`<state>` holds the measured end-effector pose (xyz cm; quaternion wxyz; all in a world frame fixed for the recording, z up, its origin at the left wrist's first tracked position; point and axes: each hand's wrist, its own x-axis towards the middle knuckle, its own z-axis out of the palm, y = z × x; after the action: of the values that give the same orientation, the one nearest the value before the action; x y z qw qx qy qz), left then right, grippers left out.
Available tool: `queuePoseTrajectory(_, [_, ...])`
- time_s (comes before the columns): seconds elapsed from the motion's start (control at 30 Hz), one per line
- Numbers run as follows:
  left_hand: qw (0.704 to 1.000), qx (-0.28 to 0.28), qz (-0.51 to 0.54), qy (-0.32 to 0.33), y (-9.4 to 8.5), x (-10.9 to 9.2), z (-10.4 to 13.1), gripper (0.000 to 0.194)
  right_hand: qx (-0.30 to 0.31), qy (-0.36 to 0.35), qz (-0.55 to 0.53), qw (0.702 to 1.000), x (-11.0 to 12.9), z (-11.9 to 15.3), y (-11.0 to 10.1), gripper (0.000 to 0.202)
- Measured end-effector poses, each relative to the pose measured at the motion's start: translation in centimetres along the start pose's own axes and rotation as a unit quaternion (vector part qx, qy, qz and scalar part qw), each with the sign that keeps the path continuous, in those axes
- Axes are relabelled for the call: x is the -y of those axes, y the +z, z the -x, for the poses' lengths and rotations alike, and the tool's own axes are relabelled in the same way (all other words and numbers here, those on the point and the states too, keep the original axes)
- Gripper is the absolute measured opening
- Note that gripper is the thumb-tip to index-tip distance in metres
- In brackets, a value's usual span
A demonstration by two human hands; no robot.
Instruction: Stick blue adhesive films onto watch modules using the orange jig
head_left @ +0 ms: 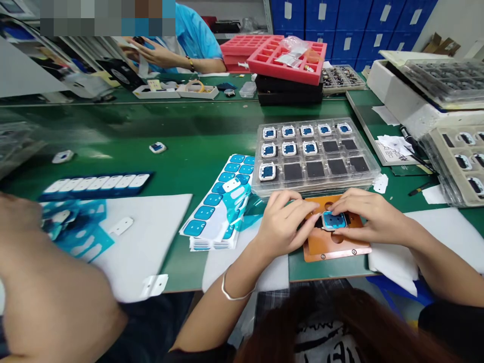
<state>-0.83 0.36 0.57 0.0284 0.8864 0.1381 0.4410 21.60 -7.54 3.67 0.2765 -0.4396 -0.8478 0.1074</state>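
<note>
A small square watch-like part with a pale rim and a blue face sits on an orange fixture plate. My right hand grips it, fingers along the far edge and thumb along the near edge. My left hand is at the part's left side, thumb and fingers pinched together; whatever they hold is hidden. Left of this hand lies a stack of white sheets with blue rounded-square stickers. Behind the fixture, a clear plastic tray carries several similar blue-faced parts in its pockets.
A co-worker's arm fills the lower left, beside a white mat with blue film scraps. Another person's hand shows across the bench. Red trays stand at the back, and a beige parts tray at right.
</note>
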Motion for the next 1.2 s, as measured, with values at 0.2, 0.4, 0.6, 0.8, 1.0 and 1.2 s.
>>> queuePoseTrajectory(0.2, [1.0,0.005,0.0,-0.007,-0.2,0.0,0.0,0.009,0.004,0.001,0.004,1.0,0.2,0.0,0.0,0.023])
queuePoseTrajectory(0.4, [1.0,0.01,0.005,-0.009,-0.2,0.0,0.0,0.01,0.0,0.0,0.009,1.0,0.4,0.1,0.3,0.023])
queuePoseTrajectory(0.6, [1.0,0.014,-0.004,-0.012,-0.3,0.1,0.0,0.011,0.031,0.066,0.025,0.997,0.9,0.2,0.1,0.026])
queuePoseTrajectory(0.8, [0.996,-0.084,0.016,-0.026,-0.6,0.3,-0.1,0.012,0.04,0.017,0.035,0.998,1.0,-1.1,-0.1,0.057])
queuePoseTrajectory(1.0, [0.986,-0.159,0.037,-0.03,-0.7,0.7,-0.2,0.018,0.169,-0.062,0.076,0.981,1.3,-3.8,2.7,0.084])
queuePoseTrajectory(1.2, [0.99,-0.127,0.049,-0.021,-0.6,0.6,-0.1,0.016,0.169,-0.078,0.063,0.98,1.0,-4.1,4.6,0.078])
